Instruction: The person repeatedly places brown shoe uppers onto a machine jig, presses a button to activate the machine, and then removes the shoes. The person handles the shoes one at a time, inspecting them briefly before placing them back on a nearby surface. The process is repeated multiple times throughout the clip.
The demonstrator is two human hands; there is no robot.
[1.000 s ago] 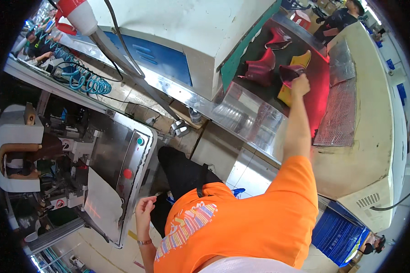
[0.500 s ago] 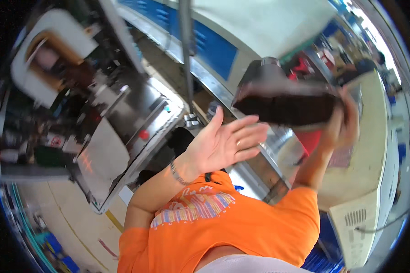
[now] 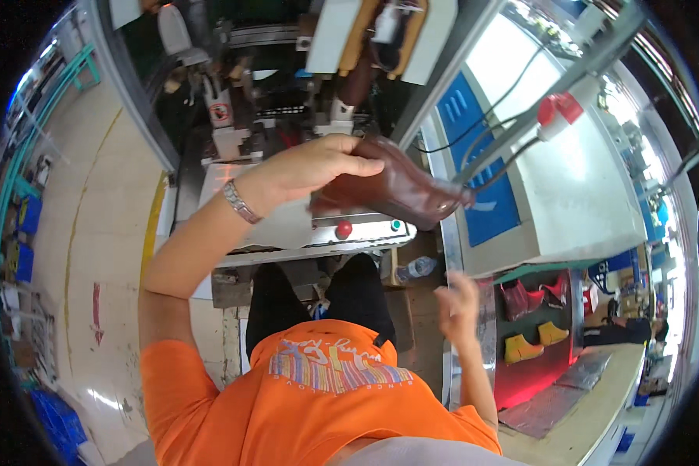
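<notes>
My left hand (image 3: 318, 169) is closed on a glossy brown leather boot upper (image 3: 400, 185), thumb on the near side, with the toe-like end pointing right. The boot upper hangs over the front edge of a machine table (image 3: 287, 255). My right hand (image 3: 460, 307) is raised beside the metal rail to the right, apart from the boot upper. Its fingers are smeared by motion, and I see nothing in them.
The machine front carries a red button (image 3: 344, 229) and a green button (image 3: 396, 225). A padded clamp form (image 3: 357, 46) stands behind. At right, yellow boot pieces (image 3: 524, 347) lie in a red-lit opening of another machine. A red plug (image 3: 559, 115) hangs from a post.
The boot upper has passed from my right hand into my left and moved left to the machine table. My right hand has come away from it and lower. The view has turned left.
</notes>
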